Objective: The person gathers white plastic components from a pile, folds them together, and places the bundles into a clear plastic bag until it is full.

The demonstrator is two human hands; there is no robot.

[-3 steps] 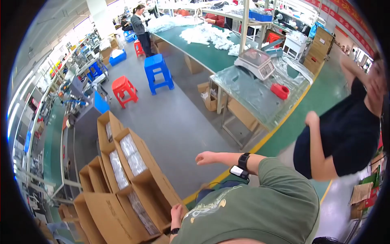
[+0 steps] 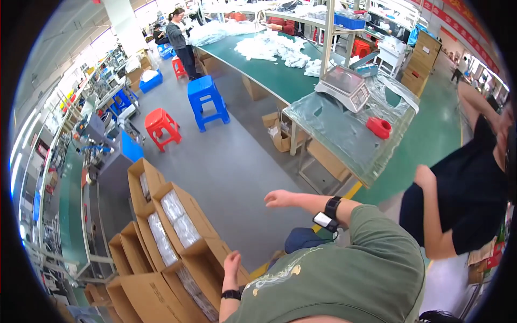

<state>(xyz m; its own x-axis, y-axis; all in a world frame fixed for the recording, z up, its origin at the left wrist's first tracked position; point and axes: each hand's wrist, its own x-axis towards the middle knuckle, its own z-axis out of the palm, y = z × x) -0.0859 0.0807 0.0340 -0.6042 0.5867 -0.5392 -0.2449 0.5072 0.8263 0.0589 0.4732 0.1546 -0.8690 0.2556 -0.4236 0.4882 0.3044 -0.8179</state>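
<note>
My left hand [image 2: 231, 262], a dark band at its wrist, is raised beside the open cardboard cartons, its fingers loosely bent and nothing seen in them. The nearest carton [image 2: 202, 252] lies just left of it. My right hand [image 2: 278, 198] reaches out over the grey floor with its fingers loosely extended, holding nothing. A black strap with a small white-faced device [image 2: 325, 220] sits on that forearm. Clear plastic-wrapped packs [image 2: 179, 218] fill some of the cartons, while others show bare cardboard inside.
A green worktable [image 2: 301, 89] carries a weighing scale [image 2: 344, 89], a red tape dispenser [image 2: 378, 127] and white pieces. Blue [image 2: 207, 102] and red [image 2: 162, 129] stools stand on the floor. A person in black [image 2: 458, 199] is close on my right; another [image 2: 180, 43] stands beyond the table.
My left hand has risen a little along the cartons. My right hand has shifted slightly right and up. The view has tilted, and the person in black sits farther right.
</note>
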